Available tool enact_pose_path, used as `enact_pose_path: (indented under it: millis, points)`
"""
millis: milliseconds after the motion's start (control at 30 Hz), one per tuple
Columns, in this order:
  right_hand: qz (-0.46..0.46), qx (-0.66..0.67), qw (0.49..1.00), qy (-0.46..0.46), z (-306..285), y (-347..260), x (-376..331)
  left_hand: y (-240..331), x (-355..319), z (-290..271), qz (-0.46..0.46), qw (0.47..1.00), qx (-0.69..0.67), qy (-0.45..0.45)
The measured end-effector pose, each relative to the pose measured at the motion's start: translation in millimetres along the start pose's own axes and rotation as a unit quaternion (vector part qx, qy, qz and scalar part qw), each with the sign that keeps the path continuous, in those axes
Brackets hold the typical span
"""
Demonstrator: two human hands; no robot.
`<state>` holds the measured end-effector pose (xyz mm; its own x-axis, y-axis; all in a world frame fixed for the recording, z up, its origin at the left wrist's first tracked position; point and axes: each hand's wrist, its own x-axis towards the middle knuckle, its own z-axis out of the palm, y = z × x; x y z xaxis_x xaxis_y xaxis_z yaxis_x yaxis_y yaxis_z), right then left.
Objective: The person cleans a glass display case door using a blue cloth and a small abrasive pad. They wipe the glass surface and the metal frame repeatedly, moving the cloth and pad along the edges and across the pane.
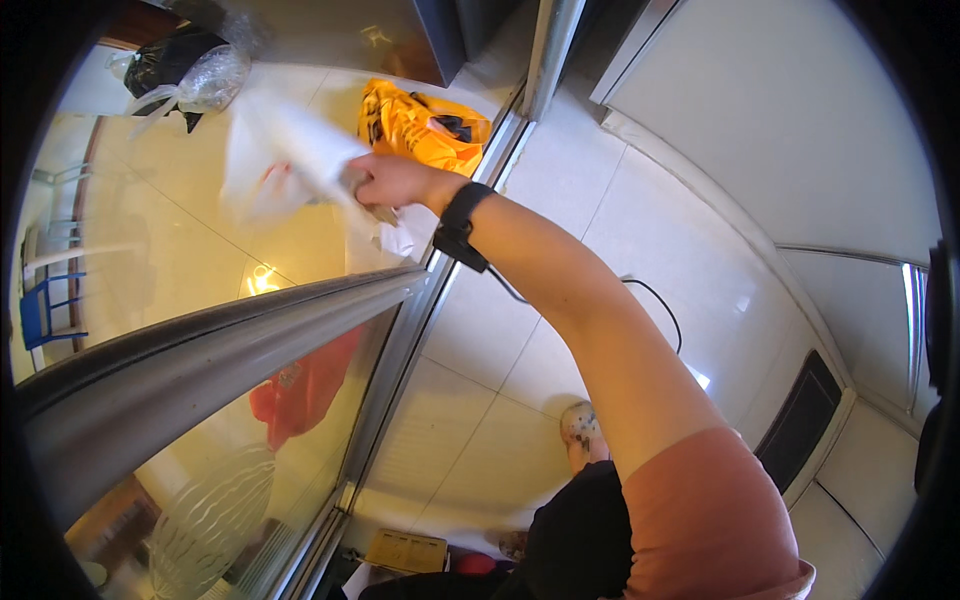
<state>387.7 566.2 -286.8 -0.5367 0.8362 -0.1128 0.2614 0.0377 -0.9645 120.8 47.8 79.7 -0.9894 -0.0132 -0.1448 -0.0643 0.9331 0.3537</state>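
My right hand (393,185), with a black band on its wrist, reaches across to the upper left through the gap beside a glass sliding door (230,340). Its fingers are closed on a white plastic bag (285,160) with reddish marks, which is smeared by motion and hangs out over the tiled floor. A small greyish-brown patch shows under the fingers; I cannot make out what it is. Just beyond the hand, an orange plastic bag (420,125) with dark printing lies on the floor. My left hand is out of the picture.
The metal door track (405,350) crosses the floor. Behind the glass lies a red bag (310,390). Black and clear bags (185,75) sit at the far left, near a blue chair (50,310). White cabinets (770,120) line the right; a dark cable (665,305) lies on the tiles.
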Motion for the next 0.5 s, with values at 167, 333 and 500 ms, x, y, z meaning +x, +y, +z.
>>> enact_pose_path:
  millis: [167,333,500]
  points:
    - [0.084,-0.037,0.947,-0.309,-38,37,-86,-6,4,-1,0.028,0.999,0.036,0.009]
    - [0.277,0.135,0.951,-0.005,-102,69,-115,-5,2,-2,0.038,0.998,0.044,0.009]
    - [0.19,0.089,0.977,-0.033,-46,51,-35,-2,-8,-1,0.05,0.998,0.039,0.007]
